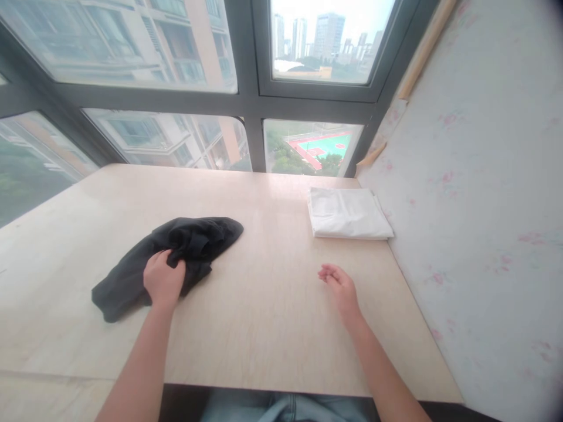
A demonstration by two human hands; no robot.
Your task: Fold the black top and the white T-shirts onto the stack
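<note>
A crumpled black cloth garment lies bunched on the left part of the wooden tabletop; its exact kind does not show. My left hand grips a fold near its middle, the fingers closed and partly hidden in the fabric. To the right, my right hand hovers over or rests on the bare wood, with fingers loosely curled and apart and nothing visible in them. Beyond that hand sits a folded white cloth, not touched by either hand.
The pale wooden tabletop reaches back to grey-framed windows. A wall with flowered wallpaper bounds the right side, its paper torn near the window corner. The table's front edge runs just before my lap.
</note>
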